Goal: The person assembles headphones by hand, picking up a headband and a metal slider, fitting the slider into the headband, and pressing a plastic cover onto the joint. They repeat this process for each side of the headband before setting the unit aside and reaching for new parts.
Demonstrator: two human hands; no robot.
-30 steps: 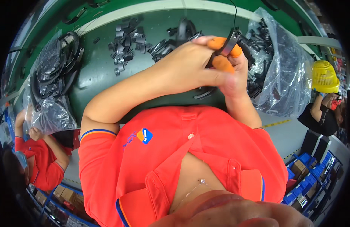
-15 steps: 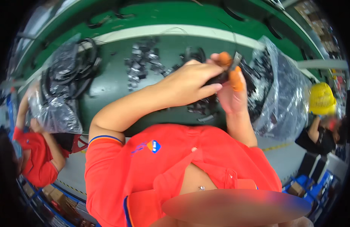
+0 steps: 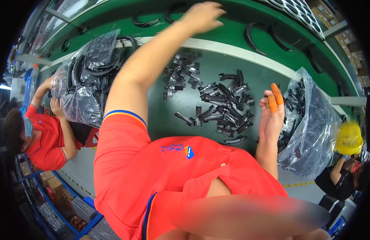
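My left arm stretches far across the white rail (image 3: 229, 48), and my left hand (image 3: 203, 17) hovers over the green surface (image 3: 233, 30) with fingers spread and nothing visible in them. Just left of that hand lies a curved black strip (image 3: 169, 17). My right hand (image 3: 272, 120) is raised at the right side of the bench, open, palm up; orange finger covers (image 3: 276, 98) sit on two fingers. Beside it, a loose heap of short curved black plastic parts (image 3: 223, 102) covers the middle of the bench. Smaller black clips (image 3: 183, 72) lie in a separate cluster behind.
A clear plastic bag (image 3: 313, 132) of black parts stands at the right; another bag (image 3: 83, 104) with long curved black pieces lies left. More curved strips (image 3: 253, 39) rest on the green surface. A person in red (image 3: 45, 140) works at left; a yellow basket (image 3: 349, 138) is at right.
My hands have parted from the dark piece they held together. The left has reached far forward over the rail; the right has shifted right. The view has turned, showing more of the heap.
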